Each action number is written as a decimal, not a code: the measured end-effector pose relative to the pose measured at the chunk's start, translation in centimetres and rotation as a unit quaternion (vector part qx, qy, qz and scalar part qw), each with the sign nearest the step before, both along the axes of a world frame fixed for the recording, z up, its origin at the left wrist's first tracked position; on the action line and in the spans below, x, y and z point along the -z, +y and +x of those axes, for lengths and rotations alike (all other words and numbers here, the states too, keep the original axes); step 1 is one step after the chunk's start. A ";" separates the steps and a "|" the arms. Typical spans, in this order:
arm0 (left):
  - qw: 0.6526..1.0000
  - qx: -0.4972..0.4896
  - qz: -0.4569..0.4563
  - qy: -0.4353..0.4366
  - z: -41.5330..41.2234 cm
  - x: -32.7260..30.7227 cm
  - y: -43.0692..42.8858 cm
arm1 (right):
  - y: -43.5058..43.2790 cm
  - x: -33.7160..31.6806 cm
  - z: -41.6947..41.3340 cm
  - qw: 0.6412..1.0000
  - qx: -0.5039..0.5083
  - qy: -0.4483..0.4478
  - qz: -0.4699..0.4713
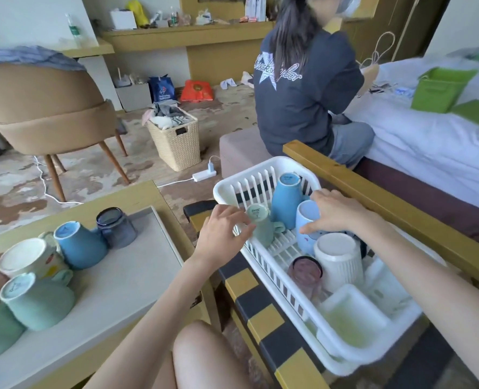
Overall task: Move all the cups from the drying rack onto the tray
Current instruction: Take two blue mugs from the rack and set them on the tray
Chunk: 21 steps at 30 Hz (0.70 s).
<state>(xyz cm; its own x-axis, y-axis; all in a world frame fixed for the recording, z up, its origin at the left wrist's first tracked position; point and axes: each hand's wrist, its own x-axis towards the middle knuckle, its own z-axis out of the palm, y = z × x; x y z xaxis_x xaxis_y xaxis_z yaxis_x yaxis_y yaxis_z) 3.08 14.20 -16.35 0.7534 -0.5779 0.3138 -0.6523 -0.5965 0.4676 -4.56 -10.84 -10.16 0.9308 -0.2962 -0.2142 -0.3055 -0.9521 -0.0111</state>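
Observation:
A white drying rack stands at the right and holds upside-down cups. My left hand has its fingers spread at a mint green cup, thumb touching its side. My right hand rests over the base of a pale blue cup. Behind them stands a taller blue cup. Nearer me are a white ribbed cup and a pink glass. The grey tray at the left carries several upturned cups, among them a blue mug and a dark glass.
White plastic containers fill the rack's near end. The rack sits on a yellow-and-black bench beside a wooden bed rail. A person in a dark shirt sits beyond it. A wicker basket and a chair stand on the floor.

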 end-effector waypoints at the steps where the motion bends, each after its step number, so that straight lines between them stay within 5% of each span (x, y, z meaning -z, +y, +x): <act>1: 1.000 -0.001 0.003 -0.003 0.0 -0.1 -0.1 | 0.1 0.3 0.1 1.000 -0.002 -0.002 -0.012; 10: 1.000 -0.012 0.017 -0.009 1.1 -2.6 -4.5 | -0.8 1.6 0.0 0.998 0.019 -0.039 0.036; 21: 0.986 0.035 -0.028 0.161 4.0 -3.1 -13.7 | -1.7 3.4 -0.5 0.992 0.028 -0.094 0.075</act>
<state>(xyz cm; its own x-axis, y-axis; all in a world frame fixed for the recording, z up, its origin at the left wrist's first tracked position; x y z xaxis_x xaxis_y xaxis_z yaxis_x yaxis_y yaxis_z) 7.08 0.52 -13.27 0.7779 -0.6209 0.0967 -0.5030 -0.5232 0.6879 -5.10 -12.52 -13.56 0.9417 -0.3261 -0.0829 -0.3364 -0.9174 -0.2126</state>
